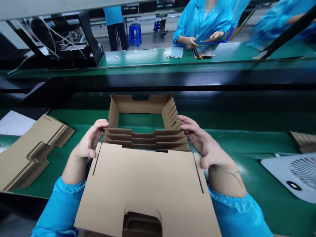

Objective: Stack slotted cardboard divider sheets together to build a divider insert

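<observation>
An open cardboard box (140,104) with slotted side walls sits on the green table (247,144) in front of me. Three cardboard divider sheets (145,140) stand in its near slots. My left hand (90,140) curls its fingers round the left ends of the dividers. My right hand (202,140) presses its fingers against their right ends at the slotted wall. A wide cardboard flap (148,187) with two slits and a cut-out handle lies toward me, between my blue-sleeved forearms.
A stack of flat cardboard dividers (32,151) lies at the left, beside a white sheet (13,123). A white fan unit (293,172) sits at the right. Across a raised green conveyor (148,57), a person in blue handles flat panels; dark equipment stands at far left.
</observation>
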### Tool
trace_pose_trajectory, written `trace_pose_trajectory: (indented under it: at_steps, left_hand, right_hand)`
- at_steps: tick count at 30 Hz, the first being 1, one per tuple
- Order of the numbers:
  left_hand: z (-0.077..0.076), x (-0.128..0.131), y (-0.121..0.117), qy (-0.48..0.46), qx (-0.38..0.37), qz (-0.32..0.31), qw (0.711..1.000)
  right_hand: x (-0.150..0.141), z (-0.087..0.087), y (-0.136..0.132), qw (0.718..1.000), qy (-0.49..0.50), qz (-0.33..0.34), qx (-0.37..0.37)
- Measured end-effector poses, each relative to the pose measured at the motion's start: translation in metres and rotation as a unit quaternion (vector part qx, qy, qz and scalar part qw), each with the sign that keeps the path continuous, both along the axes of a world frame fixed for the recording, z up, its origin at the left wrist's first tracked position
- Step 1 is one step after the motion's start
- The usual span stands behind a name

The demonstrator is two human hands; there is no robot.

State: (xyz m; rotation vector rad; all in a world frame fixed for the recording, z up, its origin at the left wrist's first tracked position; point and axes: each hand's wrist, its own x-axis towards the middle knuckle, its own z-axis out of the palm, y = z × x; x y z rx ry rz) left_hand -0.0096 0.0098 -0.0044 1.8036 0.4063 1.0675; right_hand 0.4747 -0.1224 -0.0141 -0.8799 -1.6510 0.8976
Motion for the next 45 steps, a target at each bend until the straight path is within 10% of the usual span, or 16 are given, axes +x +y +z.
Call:
trace_pose_trajectory:
  at_steps: [13, 17, 21, 26, 35, 45]
  left_hand:
    - [0.004, 0.035, -0.018, -0.013, -0.001, 0.271, 0.962]
    - [0.014, 0.018, 0.000, 0.001, -0.025, 0.175, 0.984]
    - [0.050, 0.002, 0.027, 0.142, 0.105, 0.073, 0.982]
    - [0.085, -0.004, 0.041, 0.236, 0.144, 0.024, 0.961]
    - [0.032, 0.014, 0.027, 0.078, 0.116, 0.190, 0.972]
    - [0.019, 0.011, 0.036, 0.050, 0.073, 0.249, 0.965]
  right_hand:
    - [-0.033, -0.011, 0.022, 0.936, 0.072, -0.344, -0.011]
    - [-0.009, 0.003, 0.024, 0.965, 0.015, -0.261, -0.002]
    - [0.020, 0.034, 0.025, 0.989, -0.081, -0.096, -0.077]
    - [0.015, 0.036, 0.031, 0.991, -0.062, -0.107, -0.048]
    - [0.005, 0.005, 0.037, 0.973, -0.025, -0.229, 0.022]
    - [0.001, 0.000, 0.040, 0.967, 0.002, -0.255, 0.019]
